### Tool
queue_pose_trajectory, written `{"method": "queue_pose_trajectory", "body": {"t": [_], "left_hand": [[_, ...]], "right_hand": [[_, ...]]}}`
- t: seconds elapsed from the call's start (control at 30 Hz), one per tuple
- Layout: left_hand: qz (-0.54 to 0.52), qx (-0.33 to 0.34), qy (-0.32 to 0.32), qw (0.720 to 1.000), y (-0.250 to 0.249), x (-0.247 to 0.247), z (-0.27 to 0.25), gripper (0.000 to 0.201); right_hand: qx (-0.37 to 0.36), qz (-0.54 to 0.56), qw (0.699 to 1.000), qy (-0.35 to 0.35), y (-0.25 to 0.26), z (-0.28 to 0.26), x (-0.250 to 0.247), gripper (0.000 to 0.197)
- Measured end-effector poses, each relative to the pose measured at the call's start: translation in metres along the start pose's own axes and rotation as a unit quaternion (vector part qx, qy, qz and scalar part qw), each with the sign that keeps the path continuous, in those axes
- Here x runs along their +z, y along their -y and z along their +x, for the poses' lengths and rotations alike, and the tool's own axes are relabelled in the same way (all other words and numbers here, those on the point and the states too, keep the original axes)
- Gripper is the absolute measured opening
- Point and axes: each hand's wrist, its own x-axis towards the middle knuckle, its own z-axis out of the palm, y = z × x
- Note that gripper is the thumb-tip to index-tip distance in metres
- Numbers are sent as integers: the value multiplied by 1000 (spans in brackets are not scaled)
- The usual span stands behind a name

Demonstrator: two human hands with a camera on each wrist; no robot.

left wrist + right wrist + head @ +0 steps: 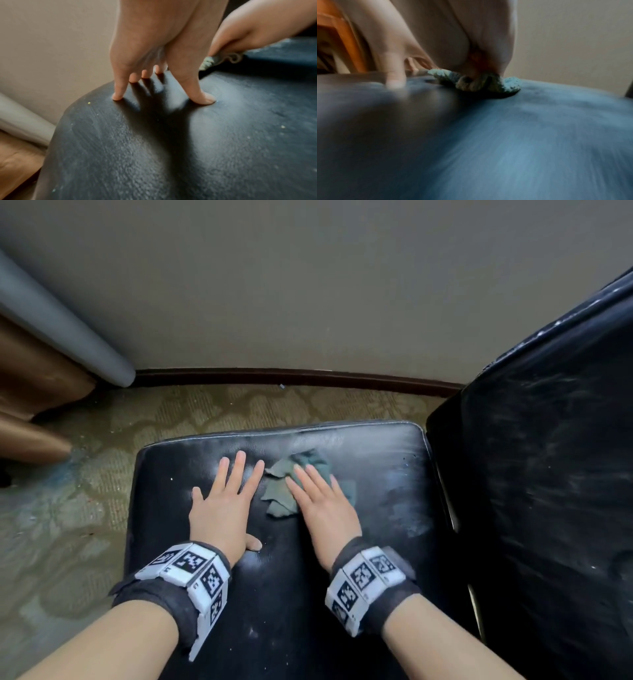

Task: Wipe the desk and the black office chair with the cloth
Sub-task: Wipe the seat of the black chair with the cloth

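Note:
The black office chair's seat (281,594) fills the lower middle of the head view, dusty and streaked. Its backrest (548,491) rises at the right. A crumpled grey-green cloth (279,491) lies on the seat near its far edge. My right hand (320,503) lies flat on the cloth with straight fingers, pressing it onto the seat. In the right wrist view the cloth (476,82) bunches under the palm. My left hand (226,498) rests flat on the bare seat just left of the cloth, fingers spread. In the left wrist view its fingertips (118,97) dent the leather.
A patterned carpet (68,525) lies left of and beyond the chair. A beige wall (308,285) with a dark skirting board (291,376) stands close behind. Brown wooden furniture (30,405) and a grey post (61,326) occupy the left.

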Motion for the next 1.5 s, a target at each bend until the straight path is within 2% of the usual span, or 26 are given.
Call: {"method": "queue_pose_trajectory", "body": {"t": [0.03, 0.1, 0.17, 0.27, 0.33, 0.43, 0.5, 0.57, 0.67, 0.77, 0.87, 0.93, 1.0, 1.1, 1.17, 1.2, 1.27, 1.4, 1.47, 1.5], "left_hand": [[-2, 2, 4, 1000, 0, 0, -1, 123], [-14, 1, 6, 1000, 1, 0, 0, 123], [-21, 4, 12, 1000, 2, -1, -1, 123], [-17, 5, 7, 1000, 2, -1, 1, 124], [-17, 2, 6, 1000, 2, 0, 1, 124], [-11, 2, 7, 1000, 1, 0, 1, 124], [-9, 1, 8, 1000, 1, 0, 1, 124], [-6, 4, 9, 1000, 3, -1, 0, 124], [-1, 2, 9, 1000, 2, 0, 0, 124], [2, -1, 11, 1000, 0, 1, 0, 124], [11, 0, 15, 1000, -1, 1, 0, 126], [8, -4, 19, 1000, 0, 0, -1, 127], [3, -1, 20, 1000, 1, -1, -2, 126], [3, -2, 18, 1000, 1, -2, -2, 126], [-4, -4, 17, 1000, 0, -1, -1, 126], [-5, -5, 16, 1000, -1, -1, -1, 126], [-4, -3, 17, 1000, 0, 0, -1, 126], [-15, -1, 9, 1000, 1, 2, 0, 127], [-28, -1, 3, 1000, 2, 3, 0, 128], [-32, 0, -3, 999, 3, 4, -1, 128]], "right_hand": [[26, -4, 999, 38, -10, 13, -14, 58], [89, -41, 995, 22, -29, 42, -29, 61], [138, -20, 990, -9, -33, 45, -22, 59], [156, 8, 987, -42, -13, 0, 4, 61], [131, 27, 991, -15, -14, -22, 16, 59], [143, -19, 988, -52, -40, 4, -7, 65], [188, -24, 982, -15, -72, 39, -34, 59], [223, -21, 975, 6, -91, 48, -39, 59], [203, -15, 978, -54, -85, -12, -8, 67], [188, 2, 981, -37, -78, -73, 23, 70], [181, -37, 978, -98, -100, -33, 2, 65], [213, -6, 975, -67, -119, 6, -24, 66], [242, 20, 969, -36, -131, 16, -28, 66], [209, 13, 972, -102, -109, -40, 6, 68], [199, 44, 975, -87, -86, -89, 30, 69], [197, 44, 976, -78, -84, -96, 32, 72], [187, 31, 978, -82, -99, -68, 17, 85], [225, 28, 973, -51, -139, 17, -33, 72], [222, 16, 974, -45, -139, 15, -32, 69], [193, -5, 979, -64, -129, 1, -24, 68]]}}
